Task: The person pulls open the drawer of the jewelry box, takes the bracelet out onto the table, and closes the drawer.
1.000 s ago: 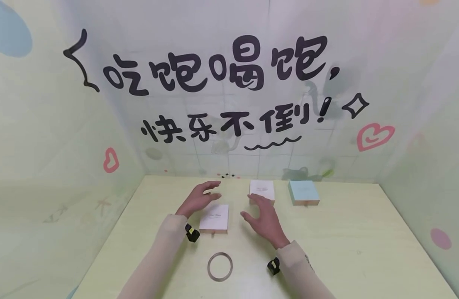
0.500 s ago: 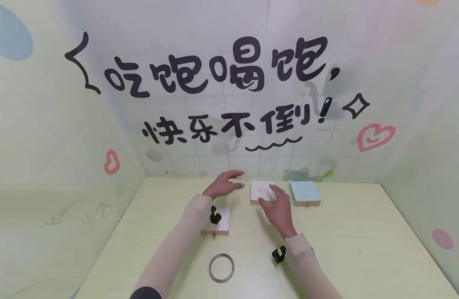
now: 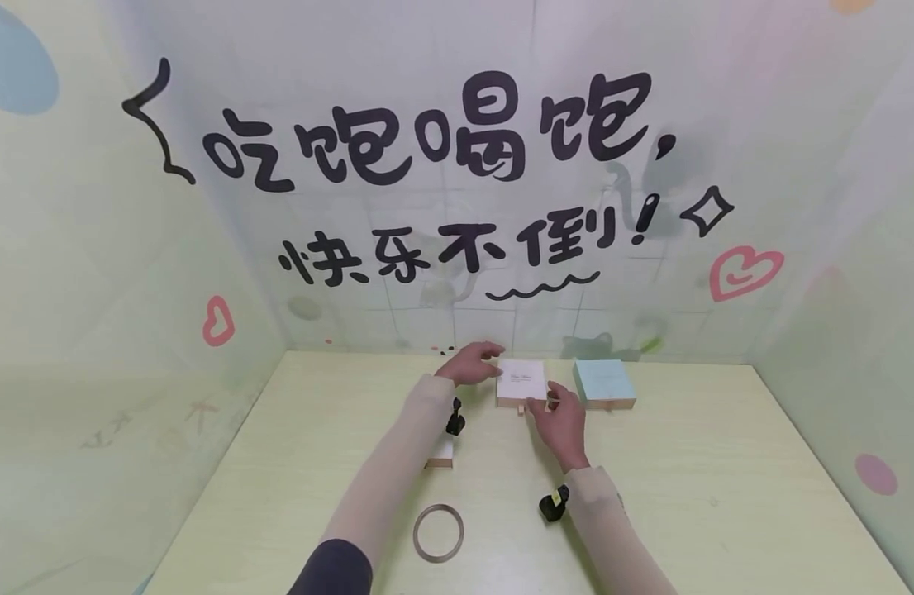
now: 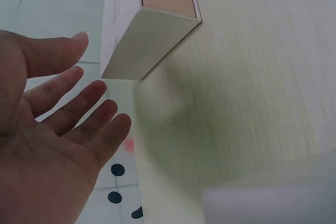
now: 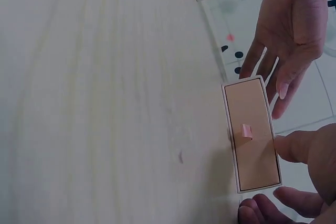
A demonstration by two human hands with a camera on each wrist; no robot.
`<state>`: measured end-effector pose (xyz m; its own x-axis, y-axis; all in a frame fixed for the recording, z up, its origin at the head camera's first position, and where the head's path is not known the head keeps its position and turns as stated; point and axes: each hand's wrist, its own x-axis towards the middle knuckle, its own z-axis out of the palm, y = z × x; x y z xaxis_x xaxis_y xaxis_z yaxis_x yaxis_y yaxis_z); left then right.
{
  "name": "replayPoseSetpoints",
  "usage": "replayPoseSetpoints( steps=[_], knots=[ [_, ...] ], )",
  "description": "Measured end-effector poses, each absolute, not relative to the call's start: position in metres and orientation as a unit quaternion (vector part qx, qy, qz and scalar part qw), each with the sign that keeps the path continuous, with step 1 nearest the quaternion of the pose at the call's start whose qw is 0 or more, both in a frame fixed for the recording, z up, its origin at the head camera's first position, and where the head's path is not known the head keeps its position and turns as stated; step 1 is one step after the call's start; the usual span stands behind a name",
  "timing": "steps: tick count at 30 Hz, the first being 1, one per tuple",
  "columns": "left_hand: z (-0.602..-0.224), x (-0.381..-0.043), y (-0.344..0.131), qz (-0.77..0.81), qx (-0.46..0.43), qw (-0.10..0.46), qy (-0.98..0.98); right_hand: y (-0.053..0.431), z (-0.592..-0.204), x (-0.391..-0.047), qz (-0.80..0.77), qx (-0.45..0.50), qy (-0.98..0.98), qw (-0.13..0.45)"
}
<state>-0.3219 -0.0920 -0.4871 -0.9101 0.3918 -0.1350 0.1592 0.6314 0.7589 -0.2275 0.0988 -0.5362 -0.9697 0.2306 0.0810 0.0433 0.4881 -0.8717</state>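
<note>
A white box [image 3: 521, 382] with a pinkish-brown front and a small pull tab stands at the back of the table. My right hand [image 3: 561, 420] grips its right front corner, the thumb on the upper front edge and the fingers bent by the right end. My left hand [image 3: 472, 364] is beside the box's left side. In the left wrist view its fingers [image 4: 79, 111] are spread and relaxed, apart from the box [image 4: 157, 40]. The right wrist view shows the box front [image 5: 252, 135] facing the camera.
A light blue box [image 3: 604, 382] stands to the right. Another white box [image 3: 442, 450] is mostly hidden under my left forearm. Nearer me, a brownish ring like a bangle [image 3: 416, 533] lies flat on the table. A printed wall sheet [image 3: 368, 322] rises behind the table.
Both hands have come to the back white box, the left moving rightward over the nearer white box. My right fingers have moved from above the box to its right front corner.
</note>
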Motion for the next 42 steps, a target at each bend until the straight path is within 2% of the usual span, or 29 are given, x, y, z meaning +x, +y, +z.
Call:
replayPoseSetpoints(
  steps=[23, 42],
  knots=[
    [-0.501, -0.323, -0.086, 0.42, 0.131, 0.144, 0.887, 0.095, -0.537, -0.233, 0.52, -0.093, -0.844, 0.09],
    [-0.498, -0.304, -0.093, 0.402, 0.134, 0.154, 0.893, 0.116, -0.539, -0.232, 0.519, -0.092, -0.848, 0.061]
  ],
)
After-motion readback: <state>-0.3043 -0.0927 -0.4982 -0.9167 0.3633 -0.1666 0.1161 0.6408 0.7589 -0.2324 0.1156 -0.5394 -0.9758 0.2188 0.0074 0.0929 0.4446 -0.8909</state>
